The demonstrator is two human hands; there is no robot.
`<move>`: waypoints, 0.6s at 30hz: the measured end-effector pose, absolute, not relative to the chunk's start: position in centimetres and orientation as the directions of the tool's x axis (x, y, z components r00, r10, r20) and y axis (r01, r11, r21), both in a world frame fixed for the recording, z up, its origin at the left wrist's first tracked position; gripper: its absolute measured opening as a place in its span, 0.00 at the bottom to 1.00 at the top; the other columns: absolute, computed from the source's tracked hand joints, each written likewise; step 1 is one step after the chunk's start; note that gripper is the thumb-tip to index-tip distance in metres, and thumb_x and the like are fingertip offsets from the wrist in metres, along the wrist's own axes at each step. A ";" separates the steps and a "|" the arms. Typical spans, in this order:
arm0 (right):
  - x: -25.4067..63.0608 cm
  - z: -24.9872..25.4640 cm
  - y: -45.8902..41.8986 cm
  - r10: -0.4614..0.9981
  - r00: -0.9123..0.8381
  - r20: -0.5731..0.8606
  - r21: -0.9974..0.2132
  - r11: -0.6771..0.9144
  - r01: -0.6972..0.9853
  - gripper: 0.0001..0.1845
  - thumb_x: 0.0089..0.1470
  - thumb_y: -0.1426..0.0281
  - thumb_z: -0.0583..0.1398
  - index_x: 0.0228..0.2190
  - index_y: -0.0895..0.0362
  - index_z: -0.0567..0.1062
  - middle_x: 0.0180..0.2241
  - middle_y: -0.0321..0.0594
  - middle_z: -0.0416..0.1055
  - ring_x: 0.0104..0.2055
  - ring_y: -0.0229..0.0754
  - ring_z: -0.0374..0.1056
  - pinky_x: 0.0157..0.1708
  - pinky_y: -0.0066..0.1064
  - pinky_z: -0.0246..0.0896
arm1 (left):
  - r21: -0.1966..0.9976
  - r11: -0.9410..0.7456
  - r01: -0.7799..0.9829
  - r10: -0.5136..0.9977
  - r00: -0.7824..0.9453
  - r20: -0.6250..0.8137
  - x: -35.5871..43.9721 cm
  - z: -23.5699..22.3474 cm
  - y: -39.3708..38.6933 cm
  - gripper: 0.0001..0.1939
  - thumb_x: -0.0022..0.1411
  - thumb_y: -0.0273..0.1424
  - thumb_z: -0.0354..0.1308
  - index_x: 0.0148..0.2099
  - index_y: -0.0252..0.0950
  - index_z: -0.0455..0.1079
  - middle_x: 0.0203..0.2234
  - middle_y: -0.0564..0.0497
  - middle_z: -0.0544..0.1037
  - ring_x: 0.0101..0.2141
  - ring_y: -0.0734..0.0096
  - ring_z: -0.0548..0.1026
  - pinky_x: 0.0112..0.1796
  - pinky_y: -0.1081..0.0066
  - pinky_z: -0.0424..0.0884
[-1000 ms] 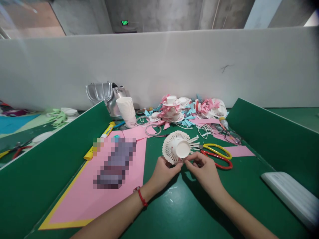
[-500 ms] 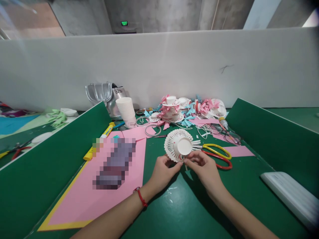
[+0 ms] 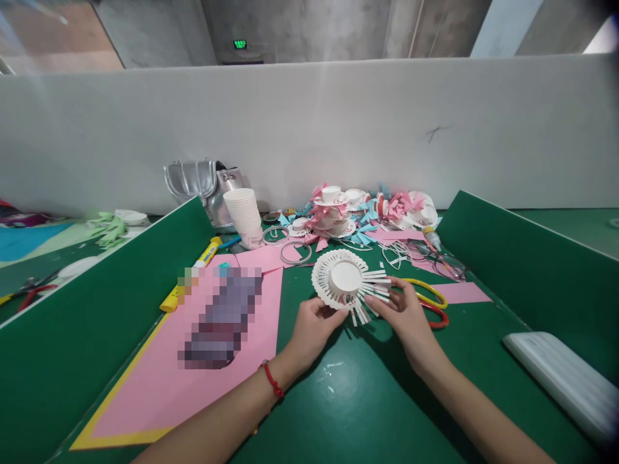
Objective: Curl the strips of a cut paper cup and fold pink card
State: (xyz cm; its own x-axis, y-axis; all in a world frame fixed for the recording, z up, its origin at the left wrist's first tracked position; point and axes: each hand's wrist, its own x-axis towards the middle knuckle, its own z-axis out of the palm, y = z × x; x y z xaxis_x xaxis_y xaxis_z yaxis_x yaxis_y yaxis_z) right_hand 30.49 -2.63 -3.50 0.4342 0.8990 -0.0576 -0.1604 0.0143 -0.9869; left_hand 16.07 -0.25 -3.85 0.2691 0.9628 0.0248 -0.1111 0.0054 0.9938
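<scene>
Though part-scalloped, white paper cup (image 3: 345, 276) with loose strips (image 3: 375, 274)

High up at the back, by the grey wall (image 3: 309, 29), I can see a little green sign (image 3: 240, 44) that glows. Its bottom row says EXIT. The row on top has tiny marks I can't read. The cut-up paper cup (image 3: 345, 277) has some small dark and red print, too little to read. The print on the stack of cups (image 3: 243, 212) and the yellow tube (image 3: 206, 254) is too blurry.
</scene>
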 end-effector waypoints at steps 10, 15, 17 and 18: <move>29.1 -3.7 -3.0 0.940 0.326 -0.097 -0.950 0.010 -0.312 0.30 0.28 0.72 0.67 0.38 0.58 0.66 0.38 0.43 0.73 0.39 0.45 0.69 0.42 0.38 0.62 | 0.998 0.007 -0.058 0.955 0.297 0.010 16.2 -3.5 -0.5 0.07 0.44 0.28 0.61 0.28 0.30 0.74 0.25 0.47 0.78 0.25 0.70 0.71 0.28 0.73 0.65; 29.5 -3.9 -3.2 0.931 0.328 -0.162 -0.924 -0.027 -0.381 0.30 0.28 0.73 0.67 0.39 0.59 0.67 0.36 0.42 0.74 0.37 0.44 0.69 0.41 0.37 0.62 | 0.996 -0.008 -0.083 0.930 0.365 0.038 16.1 -4.2 -0.3 0.10 0.43 0.28 0.62 0.32 0.30 0.73 0.28 0.45 0.78 0.29 0.67 0.72 0.33 0.71 0.66; 29.5 -3.8 -3.2 0.925 0.336 -0.175 -0.922 -0.034 -0.386 0.30 0.27 0.74 0.68 0.38 0.58 0.67 0.35 0.40 0.74 0.36 0.44 0.70 0.40 0.36 0.62 | 0.998 -0.007 -0.061 0.934 0.356 0.028 16.0 -4.2 -0.2 0.11 0.44 0.29 0.62 0.32 0.29 0.73 0.28 0.46 0.78 0.29 0.67 0.72 0.32 0.71 0.66; 29.5 -3.8 -3.2 0.923 0.340 -0.177 -0.922 -0.034 -0.385 0.30 0.27 0.74 0.68 0.38 0.58 0.67 0.34 0.39 0.74 0.36 0.43 0.70 0.40 0.36 0.63 | 0.999 0.002 -0.053 0.937 0.349 0.017 16.0 -4.1 -0.2 0.11 0.44 0.30 0.62 0.31 0.29 0.73 0.27 0.46 0.78 0.28 0.67 0.72 0.31 0.71 0.66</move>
State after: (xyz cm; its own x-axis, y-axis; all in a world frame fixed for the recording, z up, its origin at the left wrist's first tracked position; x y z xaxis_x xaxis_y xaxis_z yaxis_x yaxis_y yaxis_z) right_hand 29.55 -3.15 -3.83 0.3405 0.9235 -0.1768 -0.3853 -0.0345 -0.9221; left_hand 15.95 -0.24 -4.13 0.3493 0.9368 0.0167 -0.0532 0.0021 0.9986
